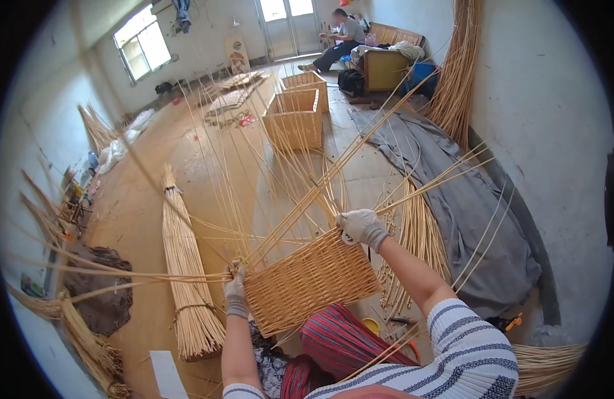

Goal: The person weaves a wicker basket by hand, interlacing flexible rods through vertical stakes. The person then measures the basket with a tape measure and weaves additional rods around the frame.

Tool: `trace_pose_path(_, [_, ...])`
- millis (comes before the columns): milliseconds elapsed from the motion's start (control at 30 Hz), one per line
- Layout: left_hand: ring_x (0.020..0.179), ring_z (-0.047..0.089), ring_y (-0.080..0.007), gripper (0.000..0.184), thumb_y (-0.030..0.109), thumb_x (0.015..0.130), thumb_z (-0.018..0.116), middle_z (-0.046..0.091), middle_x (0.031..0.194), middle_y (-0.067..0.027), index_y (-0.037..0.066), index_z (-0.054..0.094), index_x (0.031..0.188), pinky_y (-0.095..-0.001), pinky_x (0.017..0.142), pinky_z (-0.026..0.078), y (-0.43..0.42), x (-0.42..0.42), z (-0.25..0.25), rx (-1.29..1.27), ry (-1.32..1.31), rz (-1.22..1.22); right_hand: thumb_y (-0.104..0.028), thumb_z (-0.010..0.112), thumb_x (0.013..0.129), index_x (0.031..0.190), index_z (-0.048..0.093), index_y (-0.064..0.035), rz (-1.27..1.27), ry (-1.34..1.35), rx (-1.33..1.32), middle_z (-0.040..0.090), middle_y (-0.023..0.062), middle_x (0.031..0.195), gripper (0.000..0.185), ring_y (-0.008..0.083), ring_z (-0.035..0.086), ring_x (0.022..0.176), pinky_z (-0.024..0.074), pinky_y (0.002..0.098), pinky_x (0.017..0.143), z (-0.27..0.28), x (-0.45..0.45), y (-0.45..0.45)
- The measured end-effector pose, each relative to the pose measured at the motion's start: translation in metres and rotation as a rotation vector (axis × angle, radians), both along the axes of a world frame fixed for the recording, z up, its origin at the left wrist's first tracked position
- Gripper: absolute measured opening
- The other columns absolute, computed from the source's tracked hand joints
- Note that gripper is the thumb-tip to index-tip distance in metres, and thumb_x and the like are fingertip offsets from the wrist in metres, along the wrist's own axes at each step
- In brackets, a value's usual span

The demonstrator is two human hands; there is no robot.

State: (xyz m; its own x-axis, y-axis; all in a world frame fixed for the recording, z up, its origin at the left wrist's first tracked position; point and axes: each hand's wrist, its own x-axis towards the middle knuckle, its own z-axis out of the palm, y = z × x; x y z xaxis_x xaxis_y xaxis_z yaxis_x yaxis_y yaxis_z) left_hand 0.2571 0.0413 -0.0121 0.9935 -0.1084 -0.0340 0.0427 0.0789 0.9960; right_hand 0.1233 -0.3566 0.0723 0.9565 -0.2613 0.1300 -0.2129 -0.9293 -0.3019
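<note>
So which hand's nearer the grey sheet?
Right. The right hand, at the upper right of the panel, is left of the sheet; the left hand, at the panel's upper left, is farther left.

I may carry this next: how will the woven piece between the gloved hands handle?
The woven piece is probably stiff: it looks flat and closely woven between the left hand and right hand. It should be light, its strands being thin. Its long canes may whip or snag, as they spread past its edges.

Tan rectangular wicker piece [312, 282], tightly woven, tilted, long canes [313, 194] splaying, foreground
</note>
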Motion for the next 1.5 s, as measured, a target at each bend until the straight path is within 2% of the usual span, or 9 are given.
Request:
trace_pose_path(233, [0.129,0.042,-0.0324,0.07,0.027,0.089,0.066,0.042,0.142,-0.0182,0.008,0.03,0.147,-0.0453,0.111,0.029,-0.026,-0.12,0.04,0.755,-0.659,0.417,-0.036,0.039,0.094,0.09,0.066,-0.0152,0.037,0.04,-0.07,0.07,0.0117,0.088,0.034,0.0329,0.066,0.08,0.049,0.0449,0.066,0.001,0.006,-0.002])
trace_pose_path(400, [0.142,0.025,-0.0361,0.064,0.05,0.093,0.047,0.03,0.152,-0.0209,0.018,0.036,0.147,-0.0521,0.117,0.011,-0.043,-0.198,0.014,1.369,-0.85,-0.18,-0.032,0.044,0.091,0.095,0.069,-0.0163,-0.041,0.063,-0.027,0.07,0.0117,0.091,0.03,0.0339,0.067,0.086,0.0505,0.0445,0.07,0.005,0.004,0.005])
trace_pose_path(500, [0.141,0.026,-0.035,0.059,0.045,0.091,0.051,0.032,0.15,-0.0213,0.02,0.043,0.144,-0.0506,0.117,0.013,-0.042,-0.2,0.023,1.329,-0.83,-0.166,-0.028,0.051,0.088,0.097,0.069,-0.0122,0.056,-0.218,-0.245,0.071,0.0115,0.087,0.025,0.029,0.068,0.081,0.0516,0.0399,0.069,-0.002,-0.009,0.009])
trace_pose_path(700, [0.141,0.025,-0.035,0.063,0.047,0.088,0.055,0.031,0.15,-0.0218,0.019,0.043,0.143,-0.0503,0.117,0.011,-0.031,-0.199,0.026,1.283,-0.813,-0.174,-0.049,0.037,0.101,0.09,0.07,-0.0049,-0.117,-0.309,1.439,0.062,0.0022,0.067,0.056,0.0108,0.06,0.069,0.0494,0.0292,0.065,-0.017,-0.115,0.111])
trace_pose_path(800, [0.142,0.023,-0.0345,0.068,0.05,0.085,0.058,0.029,0.152,-0.0215,0.019,0.042,0.144,-0.0506,0.118,0.01,-0.021,-0.203,0.02,1.179,-0.782,-0.207,-0.051,0.039,0.1,0.086,0.072,-0.0039,-0.062,0.119,1.342,0.063,0.0029,0.069,0.059,0.0118,0.059,0.069,0.0485,0.0283,0.069,-0.053,-0.166,0.177])
trace_pose_path(1133, [0.138,0.035,-0.0328,0.02,0.027,0.082,0.068,0.043,0.144,-0.0136,0.012,0.06,0.091,-0.0508,0.116,0.019,0.008,-0.213,-0.012,0.75,-0.823,-0.178,-0.047,0.04,0.101,0.088,0.069,-0.0004,-0.269,-0.105,0.886,0.067,0.0066,0.077,0.056,0.0132,0.062,0.072,0.05,0.029,0.069,-0.122,-0.163,0.229])
trace_pose_path(1267, [0.108,0.06,-0.0353,0.01,0.011,0.083,0.066,0.067,0.107,-0.0114,0.011,0.058,0.089,-0.0457,0.112,0.025,0.007,-0.215,-0.017,0.364,-0.667,-0.085,-0.049,0.041,0.099,0.088,0.069,-0.0008,-0.325,-0.193,0.861,0.067,0.0135,0.078,0.056,0.0256,0.063,0.077,0.0489,0.0367,0.073,-0.113,-0.149,0.208])
trace_pose_path(1400, [0.072,0.059,-0.0129,0.006,0.01,0.095,0.058,0.054,0.076,0.0006,0.008,0.056,0.09,-0.0284,0.075,0.05,0.016,-0.212,-0.011,-0.086,-0.314,-0.117,-0.049,0.036,0.098,0.09,0.067,0.0014,-0.505,-0.005,0.744,0.066,0.0245,0.082,0.059,0.0395,0.064,0.084,0.0473,0.0451,0.078,-0.112,-0.126,0.18])
trace_pose_path(1500, [0.06,0.046,-0.0036,0.011,0.016,0.099,0.055,0.046,0.073,0.0063,0.011,0.056,0.089,-0.0205,0.055,0.042,0.028,-0.204,-0.009,-0.254,-0.122,-0.163,-0.045,0.031,0.099,0.09,0.066,0.0031,-0.439,0.096,0.424,0.065,0.0277,0.087,0.06,0.0425,0.063,0.085,0.0471,0.0481,0.078,-0.07,-0.129,0.196])
